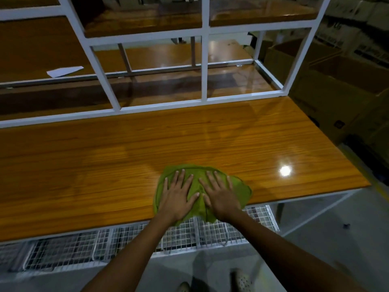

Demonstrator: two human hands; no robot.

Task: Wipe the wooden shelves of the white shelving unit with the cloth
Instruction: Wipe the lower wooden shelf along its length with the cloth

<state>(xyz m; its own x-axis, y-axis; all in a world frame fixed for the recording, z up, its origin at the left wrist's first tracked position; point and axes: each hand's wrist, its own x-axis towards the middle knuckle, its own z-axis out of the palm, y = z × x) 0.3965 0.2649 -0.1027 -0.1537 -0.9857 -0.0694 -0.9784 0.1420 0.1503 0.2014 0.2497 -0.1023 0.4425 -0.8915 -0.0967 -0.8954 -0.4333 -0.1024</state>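
A green cloth (240, 189) lies spread on the wide glossy wooden shelf (126, 154) of the white shelving unit (203, 66), close to the shelf's front edge. My left hand (176, 197) presses flat on the cloth's left half, fingers spread. Beside it, my right hand (221, 197) lies flat on the right half, thumbs nearly touching. Neither hand grips the fabric. A corner of the cloth hangs over the front edge. Further wooden shelves sit behind the white frame bars, higher up.
A white sheet of paper (64, 71) lies on a rear shelf at the left. White wire baskets (84, 249) hang under the front shelf. Cardboard boxes (336, 81) stand to the right. My shoes (242, 279) are on the grey floor below.
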